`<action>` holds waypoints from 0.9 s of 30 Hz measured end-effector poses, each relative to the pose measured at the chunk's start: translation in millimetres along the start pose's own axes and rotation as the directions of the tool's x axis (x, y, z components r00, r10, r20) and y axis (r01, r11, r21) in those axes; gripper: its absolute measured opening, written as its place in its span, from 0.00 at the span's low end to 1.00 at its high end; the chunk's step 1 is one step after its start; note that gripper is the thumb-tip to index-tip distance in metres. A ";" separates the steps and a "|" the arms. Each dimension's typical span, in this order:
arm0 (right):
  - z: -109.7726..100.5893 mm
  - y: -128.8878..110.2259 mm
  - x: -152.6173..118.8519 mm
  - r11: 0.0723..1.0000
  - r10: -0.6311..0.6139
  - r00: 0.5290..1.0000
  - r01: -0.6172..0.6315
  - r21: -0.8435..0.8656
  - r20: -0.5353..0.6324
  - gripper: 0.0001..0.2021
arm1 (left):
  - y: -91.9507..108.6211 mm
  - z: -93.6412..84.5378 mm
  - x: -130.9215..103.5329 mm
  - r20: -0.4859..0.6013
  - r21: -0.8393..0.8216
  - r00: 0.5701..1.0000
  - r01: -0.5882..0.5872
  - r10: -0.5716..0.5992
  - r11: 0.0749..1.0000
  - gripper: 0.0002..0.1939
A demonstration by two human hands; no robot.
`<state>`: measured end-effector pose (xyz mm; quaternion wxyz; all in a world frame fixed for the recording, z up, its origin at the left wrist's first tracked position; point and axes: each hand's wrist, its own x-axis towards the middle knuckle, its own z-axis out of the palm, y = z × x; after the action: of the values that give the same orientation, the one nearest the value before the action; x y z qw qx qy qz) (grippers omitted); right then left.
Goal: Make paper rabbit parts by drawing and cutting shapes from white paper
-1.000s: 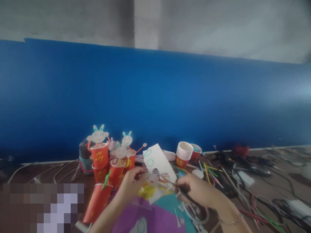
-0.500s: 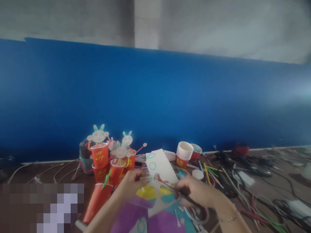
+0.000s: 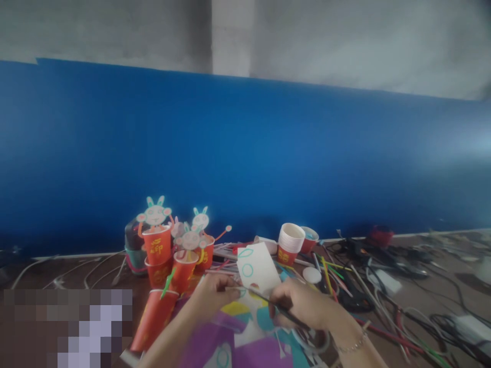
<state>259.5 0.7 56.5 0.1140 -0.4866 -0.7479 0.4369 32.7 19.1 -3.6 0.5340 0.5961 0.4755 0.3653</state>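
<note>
White paper [image 3: 261, 263] with green-outlined shapes and cut-out holes is pinched at its left side by my left hand [image 3: 218, 294]. A slim dark tool, which looks like scissors [image 3: 282, 308], is gripped in my right hand [image 3: 295, 301], its tip pointing left toward my left fingers at the paper. Under both hands lie purple sheets [image 3: 209, 340] and a yellow piece [image 3: 235, 308]. A white scrap with a green oval [image 3: 222, 355] rests at the bottom.
Red cups [image 3: 156, 245] with paper rabbit figures [image 3: 155, 214] stand at the left. Stacked white-rimmed cups [image 3: 291, 240] are behind my right hand. Pens, straws and tangled cables [image 3: 412, 296] cover the right side. A blue panel [image 3: 245, 153] rises behind.
The paper has shifted slightly down and right. My right hand and the tool have moved a little left, closer to my left hand.
</note>
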 end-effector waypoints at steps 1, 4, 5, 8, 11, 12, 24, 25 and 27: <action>0.3 -0.7 -0.3 1.000 0.003 1.000 -0.003 -0.006 -0.008 0.09 | 1.1 0.2 -0.8 0.000 -0.009 1.000 0.002 -0.002 1.000 0.06; 0.7 3.1 0.2 0.999 -0.002 1.000 0.001 -0.036 -0.022 0.07 | 3.6 1.6 -2.5 0.007 -0.057 1.000 0.011 -0.011 0.998 0.06; 0.5 6.4 0.9 0.999 -0.010 1.000 0.009 -0.041 -0.027 0.06 | 3.9 2.0 -2.6 0.011 -0.080 1.000 0.017 -0.016 0.997 0.06; -0.2 19.3 4.2 1.000 -0.017 0.999 0.018 0.025 -0.052 0.04 | 4.6 2.3 -2.2 0.008 -0.163 0.999 0.042 -0.041 0.986 0.07; -0.7 28.8 8.1 0.965 -0.029 0.989 0.064 0.254 -0.143 0.04 | 8.5 0.7 -3.1 -0.068 -0.285 0.995 0.051 -0.073 0.957 0.09; -0.6 29.7 9.1 0.939 -0.051 0.983 0.108 0.325 -0.178 0.04 | 11.0 0.0 -4.3 -0.100 -0.338 0.991 0.049 -0.087 0.940 0.10; 44.7 9.1 31.8 0.863 -0.267 0.950 0.310 0.398 -0.160 0.10 | 33.2 3.2 -20.3 -0.297 -0.680 0.946 -0.114 -0.130 0.724 0.16; 50.7 7.1 34.6 0.844 -0.273 0.947 0.321 0.430 -0.171 0.11 | 32.6 5.1 -20.8 -0.308 -0.673 0.943 -0.125 -0.122 0.729 0.16; 61.5 3.7 39.6 0.799 -0.257 0.946 0.322 0.508 -0.196 0.12 | 32.2 9.2 -21.8 -0.326 -0.661 0.940 -0.150 -0.101 0.736 0.14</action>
<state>205.4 0.7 7.1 0.3537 -0.3401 -0.6544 0.5752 40.9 -3.7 28.2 0.6184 0.2951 0.3867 0.6173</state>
